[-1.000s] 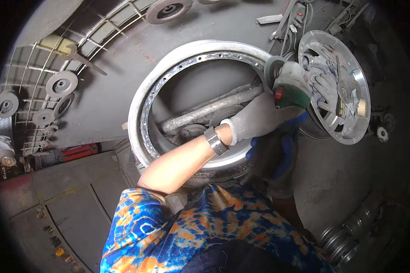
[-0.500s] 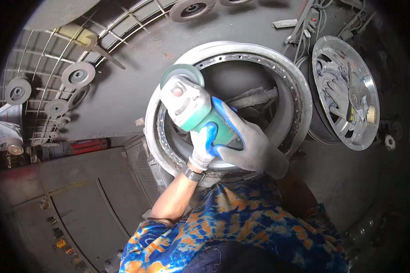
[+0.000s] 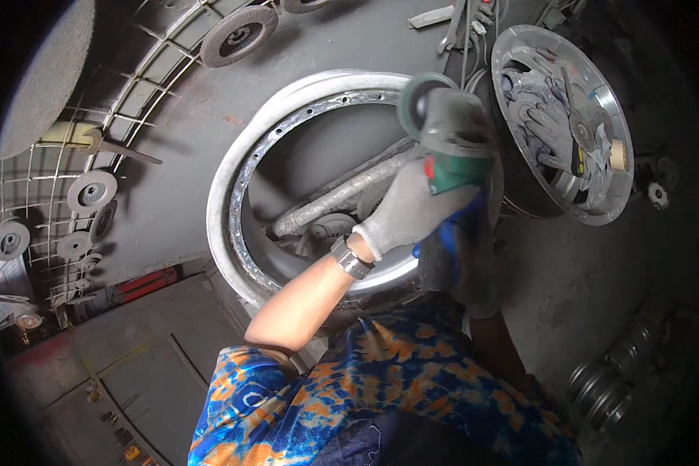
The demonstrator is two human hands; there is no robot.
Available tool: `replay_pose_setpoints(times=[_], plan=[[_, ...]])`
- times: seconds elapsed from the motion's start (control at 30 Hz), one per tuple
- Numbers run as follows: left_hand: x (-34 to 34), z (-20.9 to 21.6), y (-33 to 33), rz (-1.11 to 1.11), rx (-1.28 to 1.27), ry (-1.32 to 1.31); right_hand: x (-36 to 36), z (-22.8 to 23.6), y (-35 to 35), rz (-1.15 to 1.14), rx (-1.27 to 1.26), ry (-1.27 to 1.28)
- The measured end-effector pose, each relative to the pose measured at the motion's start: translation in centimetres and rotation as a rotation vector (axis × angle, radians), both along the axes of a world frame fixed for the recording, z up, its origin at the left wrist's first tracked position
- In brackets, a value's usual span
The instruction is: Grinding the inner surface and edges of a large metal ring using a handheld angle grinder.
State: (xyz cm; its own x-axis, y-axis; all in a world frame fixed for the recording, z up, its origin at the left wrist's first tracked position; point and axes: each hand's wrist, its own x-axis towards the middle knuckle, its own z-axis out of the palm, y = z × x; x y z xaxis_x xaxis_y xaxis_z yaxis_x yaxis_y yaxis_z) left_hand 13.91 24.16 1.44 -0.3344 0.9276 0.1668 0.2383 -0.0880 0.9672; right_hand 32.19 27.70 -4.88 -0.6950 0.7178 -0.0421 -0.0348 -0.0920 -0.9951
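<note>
A green angle grinder (image 3: 460, 168) with a grey disc (image 3: 421, 105) at its head is raised over the right side of a metal wheel rim (image 3: 224, 194). My left hand (image 3: 413, 208), in a grey-white glove with a wristband behind it, grips the grinder's body. Lower down, my right hand (image 3: 470, 260), in a blue-coated grey glove, is wrapped round the grinder's rear; motion smears it in part. The rim lies flat in front of me, with small holes round its inner edge. A dusty metal bar (image 3: 342, 190) and a few discs show inside its opening.
At the right, a tilted wheel rim (image 3: 625, 190) holds gloves, a disc and a roll of tape. Abrasive discs (image 3: 92, 192) and a wrench (image 3: 120, 146) hang on a wire grid at the left. More rims (image 3: 598, 394) lie lower right.
Both hands have carried the grinder to the right, from the rim's left side to its right side, and its head has turned. The whole view has shifted too.
</note>
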Motion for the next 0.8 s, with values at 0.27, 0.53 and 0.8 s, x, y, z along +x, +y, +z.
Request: replay_pose_setpoints(times=[0.27,0.53,0.8], plan=[[-1.4,0.2,-1.9,-0.017,-0.156,0.092,-1.2,-1.6,-2.0,0.149,0.504,-0.226],[-0.5,-4.7,-12.2,0.493,0.319,-0.693,-9.2,8.1,-0.8,0.662,0.287,0.05],[-1.1,-3.0,-7.2,0.38,0.155,-0.454,-6.9,6.6,1.0,0.434,0.278,0.039]])
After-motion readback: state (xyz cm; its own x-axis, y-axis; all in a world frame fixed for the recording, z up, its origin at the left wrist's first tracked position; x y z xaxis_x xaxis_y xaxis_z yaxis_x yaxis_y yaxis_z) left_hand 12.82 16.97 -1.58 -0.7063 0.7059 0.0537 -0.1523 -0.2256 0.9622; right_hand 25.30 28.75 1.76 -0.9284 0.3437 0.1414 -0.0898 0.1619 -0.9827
